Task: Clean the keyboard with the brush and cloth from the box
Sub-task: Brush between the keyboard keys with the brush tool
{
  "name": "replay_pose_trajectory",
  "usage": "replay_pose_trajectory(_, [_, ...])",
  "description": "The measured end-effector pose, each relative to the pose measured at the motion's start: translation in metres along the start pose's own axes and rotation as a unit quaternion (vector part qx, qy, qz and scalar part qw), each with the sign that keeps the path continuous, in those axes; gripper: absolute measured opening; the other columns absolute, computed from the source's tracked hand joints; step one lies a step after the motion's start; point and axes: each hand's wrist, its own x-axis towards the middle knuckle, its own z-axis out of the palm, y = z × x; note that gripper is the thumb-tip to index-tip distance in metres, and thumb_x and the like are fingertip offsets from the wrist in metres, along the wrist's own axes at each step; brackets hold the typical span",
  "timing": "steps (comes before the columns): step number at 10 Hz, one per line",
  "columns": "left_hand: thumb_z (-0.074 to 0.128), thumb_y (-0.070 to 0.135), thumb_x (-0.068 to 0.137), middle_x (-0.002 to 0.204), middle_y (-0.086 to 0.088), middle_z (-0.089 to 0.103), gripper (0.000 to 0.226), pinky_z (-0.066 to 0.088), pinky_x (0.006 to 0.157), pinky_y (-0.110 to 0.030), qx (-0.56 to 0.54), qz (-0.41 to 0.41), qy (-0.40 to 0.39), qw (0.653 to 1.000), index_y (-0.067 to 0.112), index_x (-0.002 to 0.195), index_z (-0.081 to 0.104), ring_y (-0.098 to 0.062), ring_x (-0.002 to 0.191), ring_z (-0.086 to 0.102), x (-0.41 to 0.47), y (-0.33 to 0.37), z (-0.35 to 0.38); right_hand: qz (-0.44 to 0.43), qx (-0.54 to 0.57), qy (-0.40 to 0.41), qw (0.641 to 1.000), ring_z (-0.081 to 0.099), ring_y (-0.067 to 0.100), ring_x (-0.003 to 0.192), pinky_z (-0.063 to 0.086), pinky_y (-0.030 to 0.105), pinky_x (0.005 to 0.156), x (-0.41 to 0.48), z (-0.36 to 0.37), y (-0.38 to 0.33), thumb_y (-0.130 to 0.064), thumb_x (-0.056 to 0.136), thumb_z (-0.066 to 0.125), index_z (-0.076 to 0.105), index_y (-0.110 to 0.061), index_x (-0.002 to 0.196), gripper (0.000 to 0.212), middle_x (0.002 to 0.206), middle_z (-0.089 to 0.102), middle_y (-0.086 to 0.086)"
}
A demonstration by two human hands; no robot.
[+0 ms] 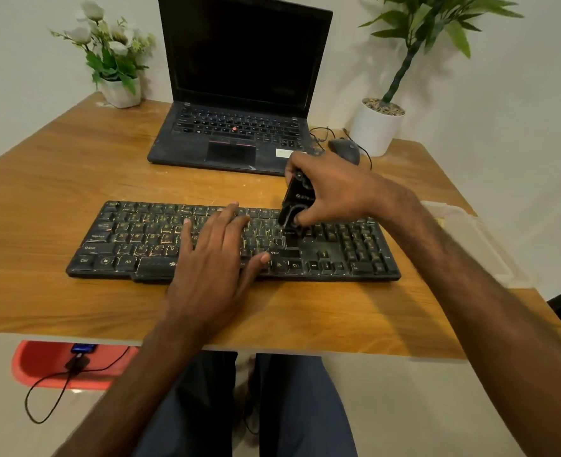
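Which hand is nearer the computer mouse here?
Right. The right hand, gripping the brush over the keyboard, is just on the near side of the mouse. The left hand lies flat on the keyboard's middle, farther from it.

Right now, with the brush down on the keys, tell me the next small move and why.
Probably a short sweep of the brush leftward along its row. The right hand grips it with its bristles down on the keys above right Shift, the left hand lies flat on the keyboard, seemingly steadying it, and pale grime lines the keys to the left.
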Motion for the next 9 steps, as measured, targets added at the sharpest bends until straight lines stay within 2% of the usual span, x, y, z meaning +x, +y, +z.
replay_pose_trajectory(1, [0.018, 0.066, 0.098, 0.158, -0.013, 0.033, 0.076, 0.019, 0.118, -0.063, -0.001, 0.004, 0.015, 1.0, 0.01, 0.145, 0.039, -0.028, 0.146, 0.032, -0.001, 0.001, 0.0, -0.018, 0.02, -0.067, 0.997, 0.055, 0.002, 0.084, 0.041, 0.013, 0.061, -0.007, -0.002, -0.013, -0.03, 0.071, 0.084, 0.042, -0.026, 0.112, 0.059, 0.094, 0.052, -0.014])
replay_pose_trajectory(2, [0.014, 0.07, 0.097, 0.158, -0.013, 0.033, 0.083, 0.02, 0.117, -0.064, 0.011, 0.004, 0.013, 1.0, 0.008, 0.145, 0.04, -0.029, 0.145, 0.033, -0.001, 0.001, -0.002, -0.019, -0.023, -0.058, 0.998, 0.056, 0.009, 0.089, 0.045, 0.018, 0.065, -0.001, -0.002, -0.018, -0.032, 0.071, 0.083, 0.042, -0.022, 0.118, 0.063, 0.099, 0.053, -0.009])
replay_pose_trajectory(3, [0.011, 0.072, 0.096, 0.158, -0.014, 0.034, 0.087, 0.02, 0.116, -0.064, 0.019, 0.002, 0.013, 1.0, 0.007, 0.144, 0.041, -0.03, 0.144, 0.034, -0.003, 0.0, -0.004, -0.006, -0.117, 0.001, 0.993, 0.057, 0.021, 0.101, 0.05, 0.031, 0.074, 0.006, 0.001, -0.02, -0.037, 0.071, 0.082, 0.038, -0.021, 0.125, 0.072, 0.109, 0.056, 0.001])
replay_pose_trajectory(5, [0.01, 0.073, 0.096, 0.158, -0.014, 0.034, 0.088, 0.019, 0.117, -0.064, 0.014, -0.001, 0.011, 1.0, 0.006, 0.145, 0.041, -0.03, 0.145, 0.033, -0.003, 0.0, -0.003, -0.039, -0.09, -0.078, 0.992, 0.055, 0.013, 0.092, 0.045, 0.023, 0.067, 0.004, -0.003, -0.03, -0.034, 0.07, 0.084, 0.04, -0.023, 0.122, 0.069, 0.1, 0.051, -0.008])
replay_pose_trajectory(6, [0.01, 0.073, 0.095, 0.157, -0.014, 0.035, 0.089, 0.019, 0.116, -0.064, 0.012, 0.002, 0.011, 1.0, 0.006, 0.145, 0.042, -0.03, 0.145, 0.034, -0.002, 0.0, -0.003, -0.013, -0.111, -0.034, 0.993, 0.057, 0.018, 0.097, 0.051, 0.031, 0.073, 0.007, -0.004, -0.023, -0.034, 0.07, 0.083, 0.039, -0.024, 0.12, 0.067, 0.101, 0.052, -0.005])
replay_pose_trajectory(7, [0.009, 0.073, 0.095, 0.158, -0.014, 0.034, 0.09, 0.019, 0.116, -0.065, 0.01, -0.002, 0.008, 1.0, 0.006, 0.145, 0.042, -0.03, 0.145, 0.034, -0.002, 0.0, -0.003, -0.019, -0.085, -0.062, 0.994, 0.055, 0.012, 0.091, 0.05, 0.027, 0.069, 0.005, -0.004, -0.023, -0.035, 0.069, 0.084, 0.039, -0.027, 0.117, 0.067, 0.097, 0.052, -0.01])
replay_pose_trajectory(8, [0.009, 0.074, 0.095, 0.158, -0.014, 0.034, 0.09, 0.019, 0.116, -0.065, 0.005, -0.003, 0.01, 1.0, 0.006, 0.145, 0.042, -0.03, 0.145, 0.034, -0.002, 0.0, -0.003, -0.028, -0.077, -0.083, 0.993, 0.051, 0.007, 0.085, 0.042, 0.02, 0.064, 0.002, -0.003, -0.027, -0.034, 0.069, 0.084, 0.039, -0.027, 0.117, 0.067, 0.094, 0.048, -0.013])
replay_pose_trajectory(9, [0.009, 0.074, 0.095, 0.157, -0.015, 0.035, 0.09, 0.02, 0.116, -0.066, 0.006, -0.001, 0.013, 1.0, 0.006, 0.144, 0.043, -0.03, 0.145, 0.034, -0.002, 0.0, -0.003, -0.023, -0.164, -0.009, 0.986, 0.056, 0.02, 0.095, 0.049, 0.031, 0.07, 0.006, 0.002, -0.024, -0.034, 0.072, 0.082, 0.036, -0.023, 0.122, 0.069, 0.102, 0.054, -0.002])
